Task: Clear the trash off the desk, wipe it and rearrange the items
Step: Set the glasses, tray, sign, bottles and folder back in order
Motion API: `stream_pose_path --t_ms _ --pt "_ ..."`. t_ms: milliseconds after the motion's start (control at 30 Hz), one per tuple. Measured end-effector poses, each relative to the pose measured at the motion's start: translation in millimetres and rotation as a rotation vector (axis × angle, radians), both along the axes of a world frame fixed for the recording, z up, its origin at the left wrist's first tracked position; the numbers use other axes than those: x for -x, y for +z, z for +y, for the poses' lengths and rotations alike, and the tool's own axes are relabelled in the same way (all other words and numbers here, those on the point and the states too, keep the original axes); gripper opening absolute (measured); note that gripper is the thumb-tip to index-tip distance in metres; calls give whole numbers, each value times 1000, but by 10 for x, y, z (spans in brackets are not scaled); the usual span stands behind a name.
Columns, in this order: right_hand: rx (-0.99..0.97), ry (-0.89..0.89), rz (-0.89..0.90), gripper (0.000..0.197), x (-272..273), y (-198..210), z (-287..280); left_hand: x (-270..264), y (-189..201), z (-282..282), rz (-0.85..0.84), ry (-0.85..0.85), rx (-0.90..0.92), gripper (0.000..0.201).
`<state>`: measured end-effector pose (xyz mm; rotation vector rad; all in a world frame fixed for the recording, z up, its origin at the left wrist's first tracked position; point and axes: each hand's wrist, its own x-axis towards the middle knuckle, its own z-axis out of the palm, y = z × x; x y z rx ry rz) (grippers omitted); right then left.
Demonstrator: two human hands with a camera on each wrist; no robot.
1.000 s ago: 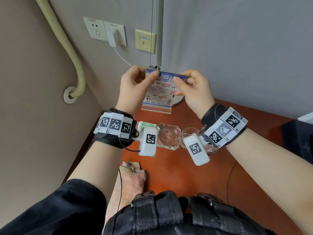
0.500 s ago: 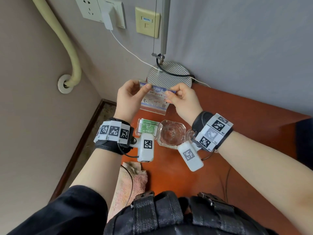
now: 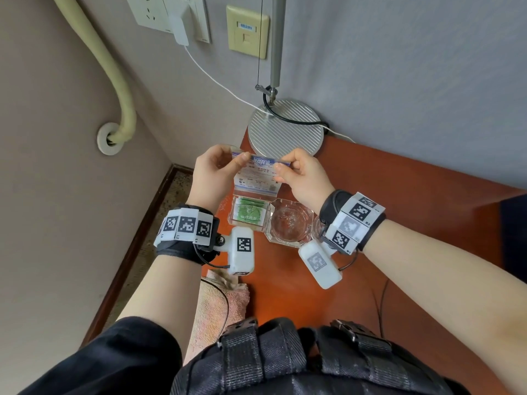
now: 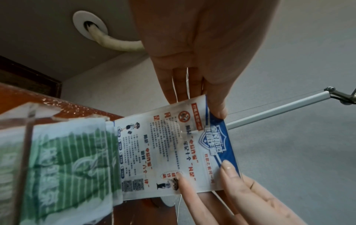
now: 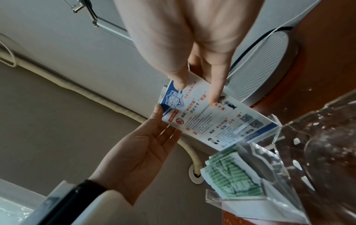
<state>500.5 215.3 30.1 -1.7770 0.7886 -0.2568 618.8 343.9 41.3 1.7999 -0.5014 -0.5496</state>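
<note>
- The desk (image 3: 399,195) shows more of its back corner than a second ago, the lamp base (image 3: 286,129) now uncovered.
- The sign (image 3: 258,178) has come down from the lamp pole to stand behind the tea box (image 3: 249,213).
- Left hand (image 3: 212,175) and right hand (image 3: 302,178) still pinch its top corners.

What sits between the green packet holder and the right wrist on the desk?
The glass ashtray sits between the clear holder of green packets and the right hand's wrist, beside the holder; the head view shows it.
</note>
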Motion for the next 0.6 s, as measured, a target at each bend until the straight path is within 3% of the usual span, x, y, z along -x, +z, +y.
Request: stream_pose_path --t_ms 600 --pt "-25 30 -16 17 38 20 143 40 -3 131 16 29 8 19"
